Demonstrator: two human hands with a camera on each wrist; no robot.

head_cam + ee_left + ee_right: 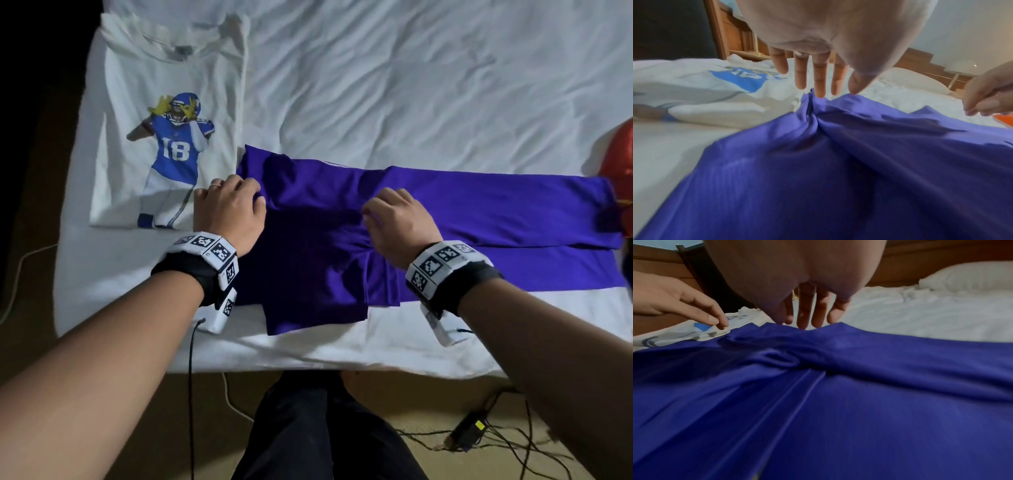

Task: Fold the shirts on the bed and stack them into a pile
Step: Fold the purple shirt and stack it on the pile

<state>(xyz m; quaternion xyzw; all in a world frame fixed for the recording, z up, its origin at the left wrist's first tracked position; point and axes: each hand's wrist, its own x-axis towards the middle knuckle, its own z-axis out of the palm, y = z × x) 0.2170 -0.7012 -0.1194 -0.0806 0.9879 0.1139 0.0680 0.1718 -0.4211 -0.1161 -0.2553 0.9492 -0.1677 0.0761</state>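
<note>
A purple shirt (pixel 479 212) (pixel 838 162) (pixel 838 402) lies lengthwise across the near part of the bed, partly folded, with a sleeve flap toward me. My left hand (pixel 255 200) (pixel 836 92) pinches bunched cloth at its left end; creases run up to the fingertips. My right hand (pixel 370 214) (pixel 795 323) has curled fingers and thumb pinching the cloth at the shirt's middle. A white shirt (pixel 164 102) (pixel 705 91) (pixel 694 332) with a football-player print lies folded flat to the left, just beyond my left hand.
A red and orange item (pixel 623 192) (pixel 1005 121) sits at the bed's right edge, touching the purple shirt's end. Rumpled white sheet (pixel 411 85) covers the far side, with a pillow (pixel 966 275) by the wooden headboard (pixel 920 60). Cables and a power brick (pixel 469 428) lie on the floor.
</note>
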